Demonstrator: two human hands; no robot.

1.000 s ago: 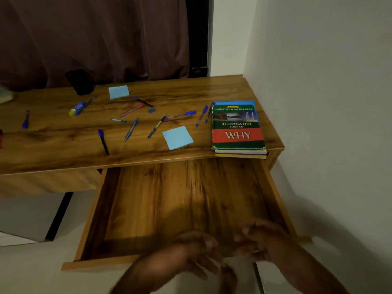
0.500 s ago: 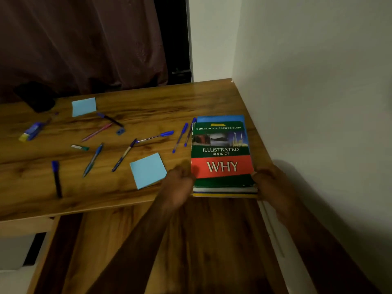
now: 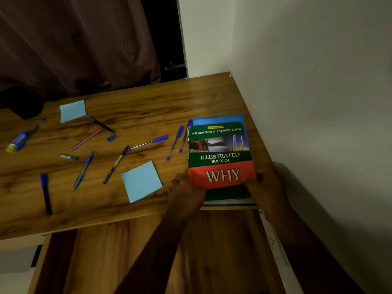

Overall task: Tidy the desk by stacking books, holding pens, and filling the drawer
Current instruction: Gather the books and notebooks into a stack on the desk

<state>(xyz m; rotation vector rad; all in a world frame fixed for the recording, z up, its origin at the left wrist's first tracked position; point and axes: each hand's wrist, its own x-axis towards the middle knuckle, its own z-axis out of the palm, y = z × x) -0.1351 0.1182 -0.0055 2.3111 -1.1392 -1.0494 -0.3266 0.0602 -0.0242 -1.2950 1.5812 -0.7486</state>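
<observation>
Found left hand [image 3: 186,197] and right hand [image 3: 266,187] shifted from drawer [image 3: 95,262] onto book stack [image 3: 220,153], fingers [image 3: 176,183] gripping its near corners; drawer-filling judged imminent.

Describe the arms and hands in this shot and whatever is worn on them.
Two bare hands, the left hand and the right hand, on bare forearms that reach the lower edge. No sleeve, glove, watch, ring or band shows, though the dim light could hide something small.

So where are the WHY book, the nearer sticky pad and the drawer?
Green and red WHY book [image 3: 220,158]: head view, front cover.
Nearer blue square sticky pad [image 3: 141,181]: head view, top sheet.
Open wooden drawer [image 3: 101,251]: head view, bare floor.
</observation>
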